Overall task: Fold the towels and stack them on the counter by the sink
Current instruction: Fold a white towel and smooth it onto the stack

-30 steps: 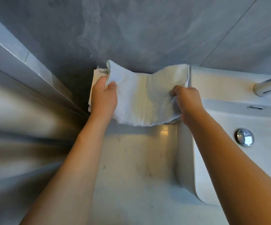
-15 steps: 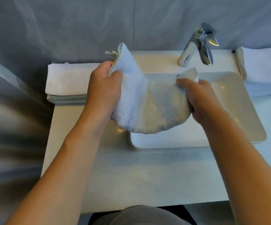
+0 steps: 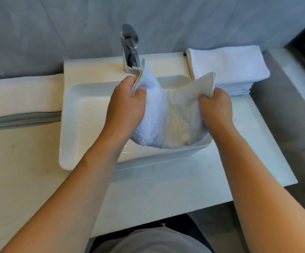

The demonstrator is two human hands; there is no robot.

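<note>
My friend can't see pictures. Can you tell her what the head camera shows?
Two bare hands hold a small white terry towel sagging over a white rectangular sink basin, the left hand and right hand each pinching a top corner. A chrome tap stands behind, with folded white towels stacked on the pale counter at the left and right.

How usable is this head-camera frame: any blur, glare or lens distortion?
Head view: slightly soft all over, yet the towel and both hands, left hand and right hand, read clearly; wide-angle bowing bends the counter edges; small highlights glint on the faucet; warm light left, cooler right.
</note>
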